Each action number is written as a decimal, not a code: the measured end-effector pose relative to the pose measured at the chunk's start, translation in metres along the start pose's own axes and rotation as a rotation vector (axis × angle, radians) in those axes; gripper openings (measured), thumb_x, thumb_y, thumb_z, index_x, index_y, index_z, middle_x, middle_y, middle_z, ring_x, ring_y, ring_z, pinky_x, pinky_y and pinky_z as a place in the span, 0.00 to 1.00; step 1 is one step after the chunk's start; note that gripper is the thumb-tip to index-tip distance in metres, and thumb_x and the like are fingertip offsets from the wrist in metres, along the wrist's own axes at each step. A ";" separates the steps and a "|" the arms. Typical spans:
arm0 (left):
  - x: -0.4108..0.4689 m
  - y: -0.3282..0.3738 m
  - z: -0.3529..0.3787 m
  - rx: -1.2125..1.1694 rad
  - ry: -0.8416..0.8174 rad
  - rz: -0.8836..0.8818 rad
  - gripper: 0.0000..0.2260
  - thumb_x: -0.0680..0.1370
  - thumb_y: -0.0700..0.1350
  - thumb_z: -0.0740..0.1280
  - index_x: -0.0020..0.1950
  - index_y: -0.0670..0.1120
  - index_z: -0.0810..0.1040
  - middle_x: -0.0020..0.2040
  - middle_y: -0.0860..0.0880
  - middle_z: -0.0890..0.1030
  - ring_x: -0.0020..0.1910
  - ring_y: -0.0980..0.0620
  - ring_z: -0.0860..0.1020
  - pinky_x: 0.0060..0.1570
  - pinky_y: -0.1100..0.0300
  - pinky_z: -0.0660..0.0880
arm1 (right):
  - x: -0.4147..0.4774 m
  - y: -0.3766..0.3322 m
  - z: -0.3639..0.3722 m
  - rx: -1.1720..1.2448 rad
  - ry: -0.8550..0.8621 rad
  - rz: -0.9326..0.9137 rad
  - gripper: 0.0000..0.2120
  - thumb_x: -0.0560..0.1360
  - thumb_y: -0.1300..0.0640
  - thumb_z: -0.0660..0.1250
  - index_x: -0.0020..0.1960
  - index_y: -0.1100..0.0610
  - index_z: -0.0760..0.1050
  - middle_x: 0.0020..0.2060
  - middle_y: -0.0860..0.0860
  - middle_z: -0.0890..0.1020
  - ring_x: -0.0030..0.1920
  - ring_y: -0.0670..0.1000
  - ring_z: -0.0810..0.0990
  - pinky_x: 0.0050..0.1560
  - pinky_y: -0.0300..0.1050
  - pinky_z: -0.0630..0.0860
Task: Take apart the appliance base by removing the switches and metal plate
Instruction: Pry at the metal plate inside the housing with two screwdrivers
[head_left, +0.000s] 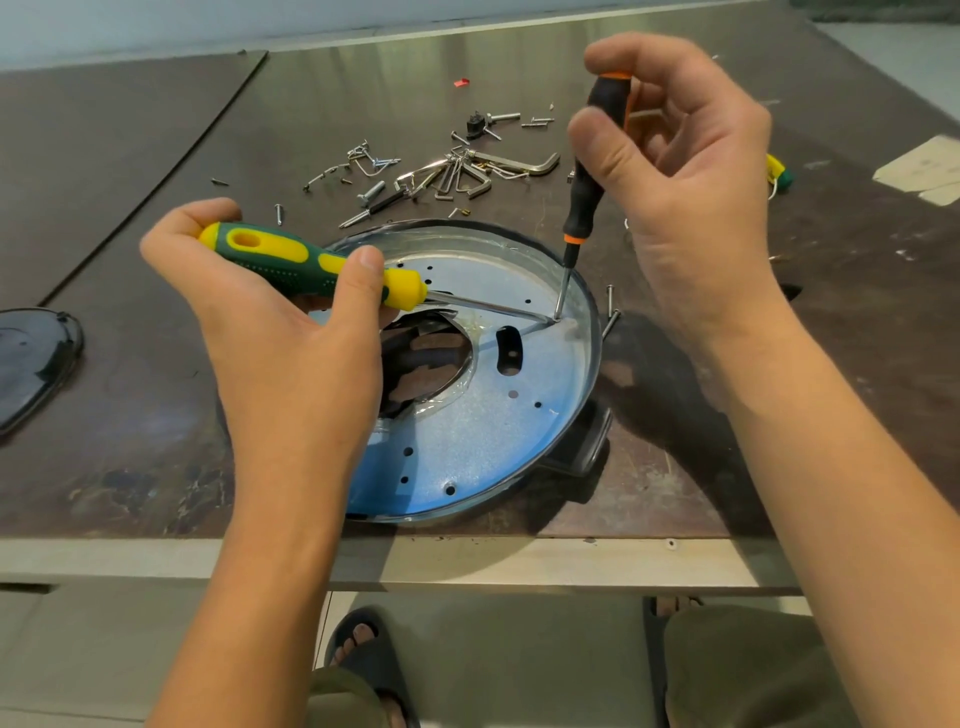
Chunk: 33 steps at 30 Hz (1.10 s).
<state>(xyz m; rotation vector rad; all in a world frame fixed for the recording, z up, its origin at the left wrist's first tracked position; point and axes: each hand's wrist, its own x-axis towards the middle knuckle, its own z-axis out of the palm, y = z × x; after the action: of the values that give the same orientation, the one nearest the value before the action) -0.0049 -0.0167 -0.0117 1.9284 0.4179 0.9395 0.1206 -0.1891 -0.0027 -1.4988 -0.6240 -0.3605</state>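
Both hands grasp screwdrivers — left hand (291, 322) the green-yellow screwdriver (311, 262), right hand (691, 171) the black-orange screwdriver (589, 176) — tips meeting on the metal plate (493, 415).

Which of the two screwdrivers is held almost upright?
The black and orange screwdriver, in the right hand, with its tip on the metal plate. The green and yellow screwdriver, in the left hand, lies almost level.
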 end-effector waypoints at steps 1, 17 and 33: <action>0.000 0.000 0.000 -0.002 0.001 0.004 0.18 0.78 0.52 0.72 0.38 0.52 0.64 0.42 0.56 0.68 0.53 0.26 0.79 0.53 0.29 0.75 | 0.001 0.001 -0.001 -0.018 -0.001 -0.016 0.14 0.79 0.64 0.70 0.64 0.64 0.76 0.48 0.53 0.78 0.48 0.47 0.76 0.53 0.47 0.79; 0.006 -0.006 -0.002 0.053 0.001 0.015 0.18 0.75 0.57 0.73 0.43 0.57 0.64 0.55 0.42 0.73 0.59 0.29 0.78 0.59 0.32 0.74 | 0.001 0.000 -0.006 0.111 -0.037 0.079 0.13 0.80 0.68 0.62 0.65 0.63 0.74 0.50 0.57 0.81 0.49 0.54 0.81 0.54 0.53 0.82; -0.002 0.000 0.000 -0.041 -0.042 -0.004 0.16 0.79 0.48 0.72 0.40 0.49 0.66 0.43 0.54 0.70 0.53 0.29 0.80 0.54 0.31 0.77 | 0.002 0.000 -0.003 0.056 0.006 0.012 0.12 0.79 0.67 0.69 0.62 0.65 0.75 0.46 0.54 0.79 0.48 0.50 0.78 0.54 0.50 0.80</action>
<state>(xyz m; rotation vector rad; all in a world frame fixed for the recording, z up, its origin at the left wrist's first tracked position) -0.0065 -0.0180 -0.0126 1.9058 0.3751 0.8962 0.1226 -0.1917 -0.0009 -1.4471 -0.6155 -0.3361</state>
